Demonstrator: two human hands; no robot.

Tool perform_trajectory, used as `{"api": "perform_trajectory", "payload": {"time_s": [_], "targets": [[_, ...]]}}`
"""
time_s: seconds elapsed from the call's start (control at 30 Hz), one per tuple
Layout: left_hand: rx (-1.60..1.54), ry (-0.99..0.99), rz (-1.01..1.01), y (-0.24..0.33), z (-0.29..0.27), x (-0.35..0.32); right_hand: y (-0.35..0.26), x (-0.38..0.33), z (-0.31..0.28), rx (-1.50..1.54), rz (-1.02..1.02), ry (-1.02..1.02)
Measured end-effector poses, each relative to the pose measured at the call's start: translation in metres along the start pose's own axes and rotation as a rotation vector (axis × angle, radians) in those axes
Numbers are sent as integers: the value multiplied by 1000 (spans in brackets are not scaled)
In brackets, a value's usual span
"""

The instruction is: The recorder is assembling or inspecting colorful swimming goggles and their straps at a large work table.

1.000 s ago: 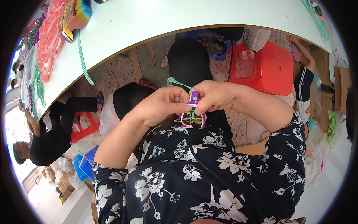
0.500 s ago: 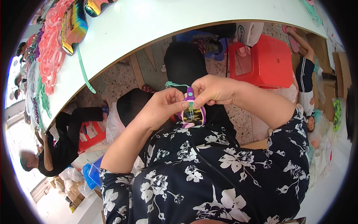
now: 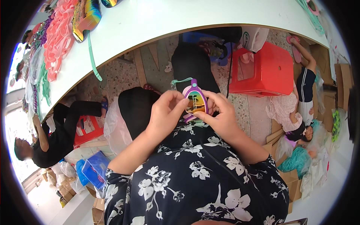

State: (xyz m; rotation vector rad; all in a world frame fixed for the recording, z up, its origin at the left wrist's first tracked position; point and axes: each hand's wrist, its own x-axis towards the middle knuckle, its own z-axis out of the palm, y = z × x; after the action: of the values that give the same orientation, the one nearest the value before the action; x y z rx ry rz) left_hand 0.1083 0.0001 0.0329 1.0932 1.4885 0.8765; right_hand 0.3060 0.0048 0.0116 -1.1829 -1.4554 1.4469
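Observation:
A pair of swim goggles [image 3: 195, 102] with a purple frame and a shiny rainbow-mirrored lens is held above my lap. My left hand [image 3: 165, 113] grips the near left edge, thumb on the lens rim. From the other side, my right hand [image 3: 222, 114] closes round the right edge with its fingers partly behind the frame. A teal strap [image 3: 181, 80] trails left from the purple clip at the top. The second eyepiece is largely hidden beneath the first.
On the white table [image 3: 150, 17] lie mirrored goggles [image 3: 87, 18] with a teal strap and a heap of pink straps [image 3: 60, 37]. A red stool [image 3: 270, 69] stands to the right. One person [image 3: 48, 146] sits at left; others are at right.
My right hand has come down from the clip at the top to the goggles' right edge. The lens now faces up more fully, and my left hand has shifted slightly down its side.

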Motion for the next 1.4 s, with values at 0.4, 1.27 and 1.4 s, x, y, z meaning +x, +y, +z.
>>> {"api": "perform_trajectory", "payload": {"time_s": [0.4,1.27,1.4], "targets": [[-457,151,-109,-20,13,-29,4,0,15,-75,17,-69],[776,-46,657,-6,-54,12,-1,35,3,-403,-629,-117],[728,41,584,-15,-42,9,-4,19,16,-494,-734,-29]]}}
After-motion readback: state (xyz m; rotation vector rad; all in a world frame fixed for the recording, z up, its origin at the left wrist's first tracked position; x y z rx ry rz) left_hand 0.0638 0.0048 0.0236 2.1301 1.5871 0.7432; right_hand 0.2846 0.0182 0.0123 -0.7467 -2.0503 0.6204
